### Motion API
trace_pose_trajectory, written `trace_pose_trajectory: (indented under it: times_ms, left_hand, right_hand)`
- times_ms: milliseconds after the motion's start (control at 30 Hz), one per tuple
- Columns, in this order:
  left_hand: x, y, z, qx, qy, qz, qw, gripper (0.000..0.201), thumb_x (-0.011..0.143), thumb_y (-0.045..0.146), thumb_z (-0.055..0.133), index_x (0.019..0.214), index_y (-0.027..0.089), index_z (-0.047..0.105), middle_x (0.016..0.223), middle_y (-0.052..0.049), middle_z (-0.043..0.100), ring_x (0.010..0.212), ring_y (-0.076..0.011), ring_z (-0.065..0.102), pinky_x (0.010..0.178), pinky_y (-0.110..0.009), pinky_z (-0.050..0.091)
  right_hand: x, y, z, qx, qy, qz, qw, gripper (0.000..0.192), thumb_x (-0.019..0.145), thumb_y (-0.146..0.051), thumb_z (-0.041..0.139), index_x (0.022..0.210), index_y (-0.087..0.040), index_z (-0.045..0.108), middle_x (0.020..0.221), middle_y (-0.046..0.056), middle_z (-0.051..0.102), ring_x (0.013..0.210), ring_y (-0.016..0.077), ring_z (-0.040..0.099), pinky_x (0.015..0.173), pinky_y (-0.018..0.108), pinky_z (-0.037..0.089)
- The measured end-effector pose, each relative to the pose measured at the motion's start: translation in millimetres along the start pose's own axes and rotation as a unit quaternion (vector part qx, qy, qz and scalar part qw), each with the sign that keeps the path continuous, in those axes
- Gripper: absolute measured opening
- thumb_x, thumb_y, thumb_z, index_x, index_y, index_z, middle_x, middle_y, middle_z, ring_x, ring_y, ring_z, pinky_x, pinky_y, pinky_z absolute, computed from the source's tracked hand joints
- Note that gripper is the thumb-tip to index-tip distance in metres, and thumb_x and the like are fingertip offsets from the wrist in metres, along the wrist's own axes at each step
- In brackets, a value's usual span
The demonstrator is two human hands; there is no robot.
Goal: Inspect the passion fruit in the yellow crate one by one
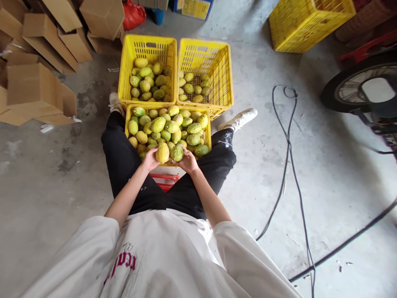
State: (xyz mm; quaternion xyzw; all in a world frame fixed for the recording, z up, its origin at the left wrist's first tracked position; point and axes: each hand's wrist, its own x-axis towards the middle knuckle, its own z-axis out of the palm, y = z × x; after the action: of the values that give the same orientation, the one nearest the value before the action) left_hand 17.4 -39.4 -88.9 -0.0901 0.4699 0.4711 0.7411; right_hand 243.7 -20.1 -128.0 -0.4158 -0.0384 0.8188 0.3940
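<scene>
Seated on a low red plastic stool (pixel 164 181), legs in black trousers spread round a yellow plastic crate (pixel 127 122) heaped with yellow-green oval fruit.

Left hand (pixel 151 159) curled about a yellowish oval fruit (pixel 162 152), fingers closed on its left flank, held just above the near rim of that crate. Right hand (pixel 187 160) wrapped likewise round a greener, rounder fruit (pixel 177 152), gripping from the right side. Both fruits touching or nearly touching each other between the hands; hard to tell which from this height.

Beyond the near crate, two more yellow slatted crates side by side on the grey concrete floor (pixel 310 165): the left-hand crate (pixel 124 78) roughly half filled with the same fruit, the right-hand crate (pixel 228 78) holding only a thin layer against its left and near walls. White trainers to either side of the near crate.

Stacked brown cardboard boxes (pixel 34 87) to the far left. Another yellow crate (pixel 304 29) tilted at the upper right. Black cable (pixel 290 165) looping across the floor on the right, and a dark spoked wheel (pixel 353 89) at the right edge. White loose shirt with red lettering filling the lower view.
</scene>
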Motion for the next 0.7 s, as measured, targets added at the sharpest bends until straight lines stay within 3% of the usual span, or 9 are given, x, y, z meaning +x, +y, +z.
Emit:
trace_pose_trajectory:
  times_ms: [133, 333, 567, 700]
  left_hand:
    - [1, -3, 3.1, 0.063, 0.037, -0.017, 0.997, 0.051, 0.107, 0.017, 0.078, 0.158, 0.024, 0.080, 0.137, -0.012, 0.093, 0.139, -0.0360, 0.093, 0.123, -0.053, 0.079]
    - [-3, -2, 9.8, 0.152, 0.125, -0.081, 0.977, 0.038, 0.124, 0.029, 0.076, 0.159, 0.015, 0.083, 0.131, -0.019, 0.094, 0.136, -0.0372, 0.093, 0.111, -0.046, 0.083]
    - [-11, -2, 17.1, 0.158, 0.140, -0.082, 0.974, 0.045, 0.128, 0.032, 0.074, 0.171, 0.019, 0.077, 0.144, -0.019, 0.094, 0.138, -0.0339, 0.092, 0.112, -0.046, 0.084]
    - [-13, -3, 13.1, 0.153, 0.132, -0.081, 0.976, 0.047, 0.130, 0.033, 0.071, 0.175, 0.020, 0.075, 0.143, -0.018, 0.094, 0.137, -0.0330, 0.093, 0.112, -0.045, 0.084]
  right_hand:
    - [0, 0, 0, -0.024, 0.029, 0.026, 0.999, 0.072, 0.085, -0.016, 0.069, 0.154, -0.036, 0.076, 0.139, 0.002, 0.094, 0.128, 0.0310, 0.093, 0.104, 0.049, 0.084]
    - [10, 1, -8, -0.106, 0.089, 0.118, 0.983, 0.057, 0.105, -0.025, 0.075, 0.161, -0.030, 0.079, 0.131, 0.010, 0.092, 0.092, 0.0280, 0.094, 0.072, 0.040, 0.080]
    - [13, 8, -11, -0.144, 0.121, 0.142, 0.972, 0.033, 0.126, -0.038, 0.079, 0.154, -0.022, 0.080, 0.107, 0.009, 0.087, 0.059, 0.0192, 0.072, 0.052, 0.031, 0.068]
    - [14, -2, -4, -0.177, 0.133, 0.166, 0.961, 0.033, 0.134, -0.044, 0.065, 0.149, -0.016, 0.077, 0.091, 0.009, 0.083, 0.049, 0.0186, 0.059, 0.043, 0.029, 0.059]
